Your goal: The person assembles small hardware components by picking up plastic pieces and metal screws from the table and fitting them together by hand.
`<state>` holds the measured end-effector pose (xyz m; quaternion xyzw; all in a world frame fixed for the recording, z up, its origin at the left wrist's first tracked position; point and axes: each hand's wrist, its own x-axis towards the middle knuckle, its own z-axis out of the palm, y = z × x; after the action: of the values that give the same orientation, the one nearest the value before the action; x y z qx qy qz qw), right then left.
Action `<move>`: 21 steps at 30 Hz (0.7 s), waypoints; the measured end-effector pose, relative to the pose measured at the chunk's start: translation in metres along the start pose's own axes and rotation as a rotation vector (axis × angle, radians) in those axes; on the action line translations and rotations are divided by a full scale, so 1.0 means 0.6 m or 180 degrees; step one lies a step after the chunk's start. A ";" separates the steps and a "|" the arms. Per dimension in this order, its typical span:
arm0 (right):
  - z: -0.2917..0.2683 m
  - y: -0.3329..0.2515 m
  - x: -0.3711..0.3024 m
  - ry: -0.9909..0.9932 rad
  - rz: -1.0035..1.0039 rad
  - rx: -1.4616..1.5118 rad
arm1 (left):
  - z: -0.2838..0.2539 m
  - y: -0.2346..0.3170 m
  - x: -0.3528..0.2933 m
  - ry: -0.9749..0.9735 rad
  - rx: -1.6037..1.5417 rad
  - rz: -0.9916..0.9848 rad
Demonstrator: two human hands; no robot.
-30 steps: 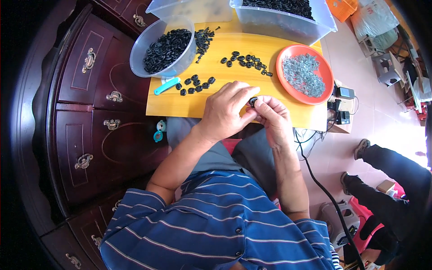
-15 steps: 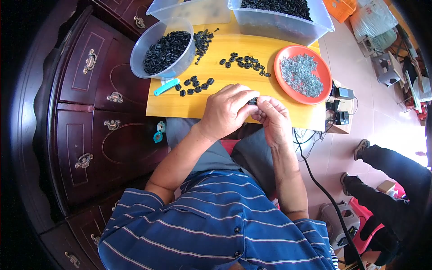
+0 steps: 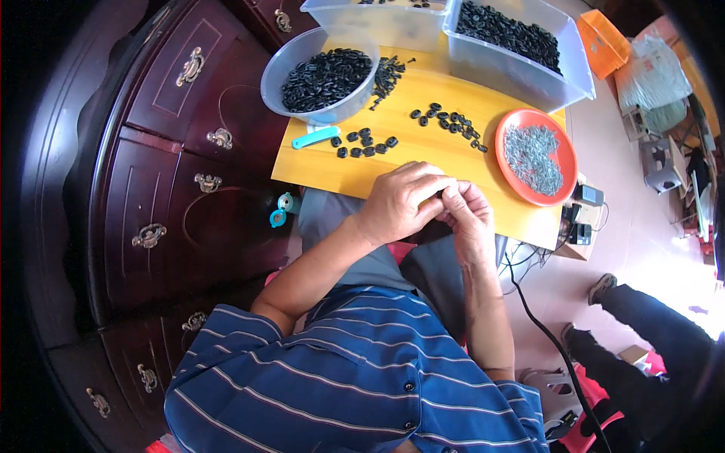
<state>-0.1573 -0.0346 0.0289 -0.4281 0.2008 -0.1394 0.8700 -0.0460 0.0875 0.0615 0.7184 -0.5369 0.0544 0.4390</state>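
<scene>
"Where is the small black piece [image 3: 440,193], taking the orange dish [image 3: 501,162] as our mark?"

"To the dish's left and nearer the person, at the near edge of the worktop [image 3: 321,166]. The left hand [image 3: 408,198] and right hand [image 3: 470,214] meet there, thumb and fingers of each pinching it between them."

"Can you make it out?"

"Only a dark sliver; fingers cover most of it, so how it is turned I can't tell."

"How would it handle?"

"Going by the loose black pieces [image 3: 453,122] left of the dish, I'd judge light, stiff plastic, hardly fragile, but smooth enough to slip. I'd hold it by its outer sides, fingertips opposed, leaving the middle free."

"And the silvery pins [image 3: 529,155] inside the dish?"

"Thin, light and rigid, I'd guess; take one by its shaft, since the heap looks tangled."
</scene>
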 end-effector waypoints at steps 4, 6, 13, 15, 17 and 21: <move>0.007 0.012 -0.001 0.0072 0.0264 0.0388 | -0.043 -0.007 -0.035 -0.0037 -0.0215 -0.0340; 0.005 0.021 0.000 -0.0088 0.0457 0.0482 | -0.063 -0.038 -0.065 0.0080 -0.0009 -0.0587; 0.018 0.115 -0.024 -0.1014 0.1960 0.0489 | -0.112 -0.142 -0.136 0.0269 0.1149 -0.1188; 0.024 0.144 -0.029 -0.0949 0.2195 0.0691 | -0.109 -0.151 -0.131 0.0129 0.1242 -0.1135; 0.025 0.163 -0.024 -0.0747 0.2271 0.0828 | -0.098 -0.156 -0.123 0.0143 0.1249 -0.1116; 0.010 0.180 0.003 -0.0511 0.2205 0.0885 | -0.084 -0.154 -0.100 0.0123 0.1083 -0.1052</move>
<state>-0.1454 0.0328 -0.0546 -0.2223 0.2441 0.1710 0.9283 0.0246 0.1694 0.0063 0.8590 -0.3866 0.0852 0.3247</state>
